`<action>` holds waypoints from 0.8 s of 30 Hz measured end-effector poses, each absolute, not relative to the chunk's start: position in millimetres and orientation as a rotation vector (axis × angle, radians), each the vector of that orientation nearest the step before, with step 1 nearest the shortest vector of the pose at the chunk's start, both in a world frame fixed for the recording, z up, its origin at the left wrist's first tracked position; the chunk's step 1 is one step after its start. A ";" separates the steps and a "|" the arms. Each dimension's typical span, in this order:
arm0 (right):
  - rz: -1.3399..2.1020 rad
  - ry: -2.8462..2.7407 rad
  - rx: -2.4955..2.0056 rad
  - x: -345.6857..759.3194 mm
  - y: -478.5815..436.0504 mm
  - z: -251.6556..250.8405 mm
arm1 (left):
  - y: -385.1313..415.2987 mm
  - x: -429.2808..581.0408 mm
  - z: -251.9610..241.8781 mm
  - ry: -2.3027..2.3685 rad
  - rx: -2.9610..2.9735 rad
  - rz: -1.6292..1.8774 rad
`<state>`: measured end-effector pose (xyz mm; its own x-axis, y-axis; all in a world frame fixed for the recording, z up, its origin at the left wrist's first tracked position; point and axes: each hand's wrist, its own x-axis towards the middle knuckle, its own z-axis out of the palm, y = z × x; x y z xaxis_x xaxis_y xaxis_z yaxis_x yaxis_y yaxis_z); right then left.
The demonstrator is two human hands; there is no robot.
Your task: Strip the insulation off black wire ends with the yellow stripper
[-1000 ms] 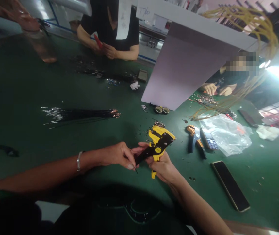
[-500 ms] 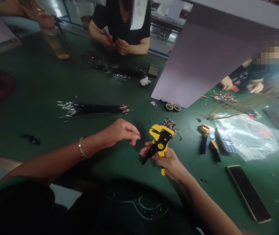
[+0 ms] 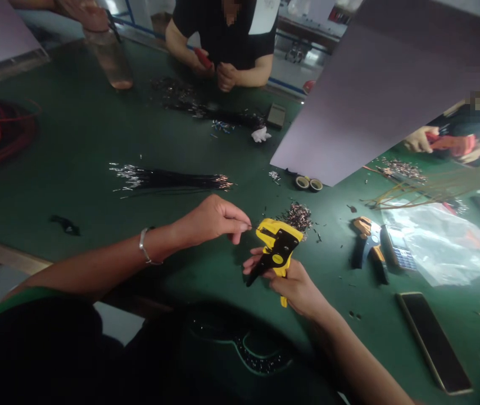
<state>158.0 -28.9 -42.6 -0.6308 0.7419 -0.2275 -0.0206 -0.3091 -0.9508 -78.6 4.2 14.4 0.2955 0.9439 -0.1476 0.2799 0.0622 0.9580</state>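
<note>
Wire stripper (image 3: 284,243) in right hand (image 3: 295,286), angular yellow head (image 3: 268,229), tapered handle (image 3: 260,270)

Silver bracelet (image 3: 141,245), dark green-edged top (image 3: 223,360)

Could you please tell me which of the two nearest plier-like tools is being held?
The yellow-and-black plier-like tool is in the right hand; the orange-and-blue one lies on the green table.
</note>
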 end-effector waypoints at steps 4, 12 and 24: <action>1.965 -1.490 -0.926 158.4 -29.5 -36.9 | 3.4 -76.9 17.5 1.221 1.514 0.723; 1.986 -1.533 -0.963 159.8 -29.7 -28.1 | 0.3 -75.5 17.7 1.200 1.511 0.722; 2.022 -1.515 -0.950 160.4 -28.1 -31.5 | 2.9 -74.3 3.8 1.038 1.138 0.781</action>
<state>160.4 -28.1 -31.5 -0.6677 0.6970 -0.2615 0.0551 -0.3040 -0.9511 -74.3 2.9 3.8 0.3464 0.9044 -0.2491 0.0107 0.2617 0.9651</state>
